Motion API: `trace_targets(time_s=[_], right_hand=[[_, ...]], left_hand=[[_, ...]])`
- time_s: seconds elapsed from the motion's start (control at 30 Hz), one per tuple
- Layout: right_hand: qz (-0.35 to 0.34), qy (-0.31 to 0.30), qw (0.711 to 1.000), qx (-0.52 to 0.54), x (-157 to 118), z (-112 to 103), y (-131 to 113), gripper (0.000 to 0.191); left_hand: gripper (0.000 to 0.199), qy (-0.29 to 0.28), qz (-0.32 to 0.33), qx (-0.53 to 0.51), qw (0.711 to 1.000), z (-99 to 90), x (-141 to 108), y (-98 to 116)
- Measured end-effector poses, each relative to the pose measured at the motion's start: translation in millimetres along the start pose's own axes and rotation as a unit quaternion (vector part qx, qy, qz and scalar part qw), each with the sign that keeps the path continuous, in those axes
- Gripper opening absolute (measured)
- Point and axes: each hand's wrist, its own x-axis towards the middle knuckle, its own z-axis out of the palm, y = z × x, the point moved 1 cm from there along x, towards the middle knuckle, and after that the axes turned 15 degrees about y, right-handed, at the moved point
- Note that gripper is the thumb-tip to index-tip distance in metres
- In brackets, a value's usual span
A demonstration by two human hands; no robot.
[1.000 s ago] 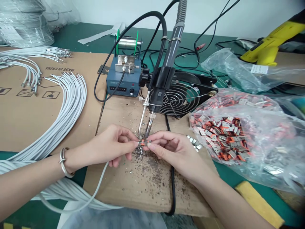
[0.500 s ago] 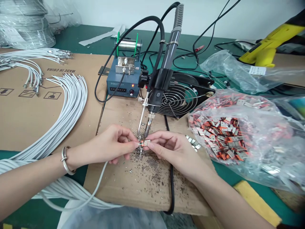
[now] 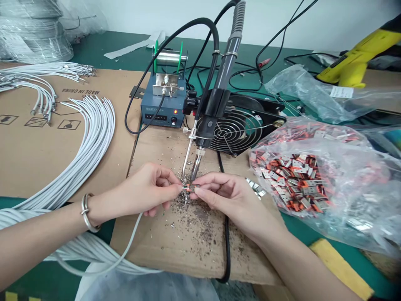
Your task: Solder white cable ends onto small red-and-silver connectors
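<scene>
While left hand pinches cable and right hand connector, fan stands behind soldering iron.

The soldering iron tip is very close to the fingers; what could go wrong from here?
The right hand pinches the small connector close beside the iron tip, so a slip might burn that hand. The white cable curves down from the left hand; a tug on it could shift the connector. Loose crumbs on the cardboard below might cling to it.

Passage: over near cardboard | blocked ahead: soldering iron, fan | right: connector bag
</scene>
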Motion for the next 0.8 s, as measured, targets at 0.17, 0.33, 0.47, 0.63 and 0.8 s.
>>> trace_targets(time_s=[0.17,0.33,0.47,0.63,0.8], right_hand=[[0.004,-0.006,1.000,-0.005,0.0,-0.4,-0.6,0.012],[0.007,-0.019,1.000,0.018,1.0,-2.3,1.9,0.011],[0.017,-0.027,0.999,0.025,1.3,-2.6,2.2,0.010],[0.026,-0.026,0.999,0.032,0.7,-2.7,0.8,0.011],[0.029,-0.032,0.998,0.039,0.1,-2.6,0.6,0.009]], left_hand=[[0.015,0.002,-0.012,-0.003,1.000,1.3,-2.3,5.4],[0.012,-0.002,-0.035,0.012,0.999,1.8,-4.7,12.6],[0.013,-0.001,-0.038,0.009,0.999,1.8,-4.9,12.3],[0.012,-0.006,-0.048,0.008,0.999,1.9,-6.5,14.4],[0.011,-0.010,-0.055,0.005,0.998,1.8,-5.0,13.6]])
